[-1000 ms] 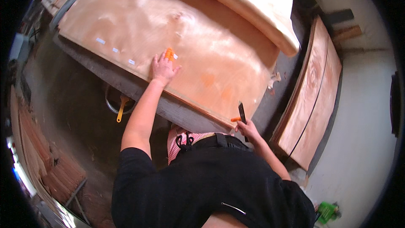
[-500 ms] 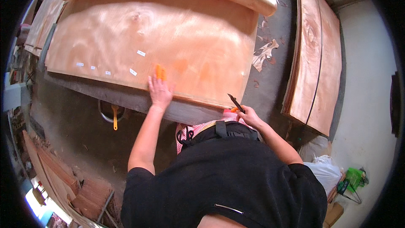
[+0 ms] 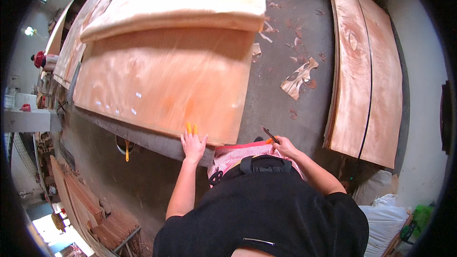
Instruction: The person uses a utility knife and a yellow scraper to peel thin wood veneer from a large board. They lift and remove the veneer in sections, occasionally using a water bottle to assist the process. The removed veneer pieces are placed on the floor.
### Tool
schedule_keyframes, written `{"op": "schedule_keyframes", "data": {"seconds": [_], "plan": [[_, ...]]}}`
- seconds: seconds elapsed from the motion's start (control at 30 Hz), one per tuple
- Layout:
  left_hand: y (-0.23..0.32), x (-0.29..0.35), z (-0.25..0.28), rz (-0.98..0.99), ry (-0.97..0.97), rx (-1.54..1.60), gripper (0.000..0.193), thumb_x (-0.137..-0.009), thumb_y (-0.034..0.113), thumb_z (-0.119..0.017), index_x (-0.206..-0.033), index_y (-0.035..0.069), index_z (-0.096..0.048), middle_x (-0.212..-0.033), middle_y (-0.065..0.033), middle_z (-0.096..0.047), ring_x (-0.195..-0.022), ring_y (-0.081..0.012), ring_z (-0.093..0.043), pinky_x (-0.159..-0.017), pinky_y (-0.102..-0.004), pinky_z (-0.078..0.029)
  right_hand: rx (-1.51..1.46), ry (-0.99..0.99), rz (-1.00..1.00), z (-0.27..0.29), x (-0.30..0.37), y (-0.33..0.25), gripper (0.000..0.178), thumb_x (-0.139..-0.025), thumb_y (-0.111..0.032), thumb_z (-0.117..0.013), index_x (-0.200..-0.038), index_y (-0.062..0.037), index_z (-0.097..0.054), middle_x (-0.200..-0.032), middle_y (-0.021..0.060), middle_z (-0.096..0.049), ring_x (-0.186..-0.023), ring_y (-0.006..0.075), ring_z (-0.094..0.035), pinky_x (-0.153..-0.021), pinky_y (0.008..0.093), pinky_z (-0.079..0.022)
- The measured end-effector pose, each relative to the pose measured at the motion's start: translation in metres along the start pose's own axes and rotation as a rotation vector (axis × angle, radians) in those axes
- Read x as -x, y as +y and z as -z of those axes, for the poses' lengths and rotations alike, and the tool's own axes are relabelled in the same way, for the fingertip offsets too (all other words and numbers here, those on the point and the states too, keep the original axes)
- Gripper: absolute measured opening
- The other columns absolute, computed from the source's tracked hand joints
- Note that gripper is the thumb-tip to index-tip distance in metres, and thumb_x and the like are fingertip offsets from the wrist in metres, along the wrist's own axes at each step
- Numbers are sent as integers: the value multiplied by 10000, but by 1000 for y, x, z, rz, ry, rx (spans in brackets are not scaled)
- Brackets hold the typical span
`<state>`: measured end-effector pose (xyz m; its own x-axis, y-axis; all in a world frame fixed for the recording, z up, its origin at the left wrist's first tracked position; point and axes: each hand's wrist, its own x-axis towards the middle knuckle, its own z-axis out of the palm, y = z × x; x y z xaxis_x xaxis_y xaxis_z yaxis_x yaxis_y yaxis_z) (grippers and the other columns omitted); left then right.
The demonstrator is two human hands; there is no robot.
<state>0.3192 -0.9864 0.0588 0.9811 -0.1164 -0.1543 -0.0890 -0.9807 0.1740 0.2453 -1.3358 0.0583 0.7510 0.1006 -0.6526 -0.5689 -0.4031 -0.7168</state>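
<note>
Dim floor (image 3: 112, 181); pail (image 3: 134, 148), yellow tool (image 3: 127, 154) prob. inside. L hand (image 3: 193, 148) spread on panel (image 3: 162, 76); R hand (image 3: 284, 147) grips knife (image 3: 271, 135).

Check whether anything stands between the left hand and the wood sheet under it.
Only the orange finger covers visibly come between the left hand and the wood sheet; the curled pale sheet lies farther off, not between them.

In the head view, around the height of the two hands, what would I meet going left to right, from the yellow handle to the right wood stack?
Yellow handle → left hand → right hand holding a thin dark tool → wood stack.
</note>
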Motion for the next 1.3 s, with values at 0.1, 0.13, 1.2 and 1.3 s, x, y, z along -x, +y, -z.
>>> {"op": "schedule_keyframes", "data": {"seconds": [0.1,0.13,1.2,1.3], "plan": [[23,-4,-1,49,-68,-126,666,-769,477,-481,-1210,-13,-385,-1307,-222,-269,-1210,-325,-266,-972,-471,-214,-27,22,4,42,11,2,224,-771,-107,-457,-942,-39,-584,-639,49,-608,-570,114,-524,-557,262,-404],[28,-11,2,65,-69,-177,654,-767,486,-477,-1190,-10,-417,-1285,-230,-310,-1190,-331,-307,-960,-470,-239,-101,30,29,51,7,13,232,-764,-87,-457,-950,-40,-587,-637,51,-606,-595,111,-546,-565,252,-408],[359,-574,56,-248,48,-169,460,-670,370,-628,-955,15,-563,-1019,-121,-528,-1022,-245,-444,-815,-348,-387,-501,438,81,354,-206,-33,151,-815,-61,-465,-908,13,-557,-637,39,-554,-586,99,-531,-569,234,-410],[365,-585,57,-179,-13,-183,525,-664,365,-634,-1039,14,-525,-1058,-127,-515,-1090,-251,-396,-856,-373,-349,-448,404,85,396,-249,-52,145,-806,-62,-475,-896,25,-547,-668,41,-554,-602,99,-530,-569,242,-415]]}}
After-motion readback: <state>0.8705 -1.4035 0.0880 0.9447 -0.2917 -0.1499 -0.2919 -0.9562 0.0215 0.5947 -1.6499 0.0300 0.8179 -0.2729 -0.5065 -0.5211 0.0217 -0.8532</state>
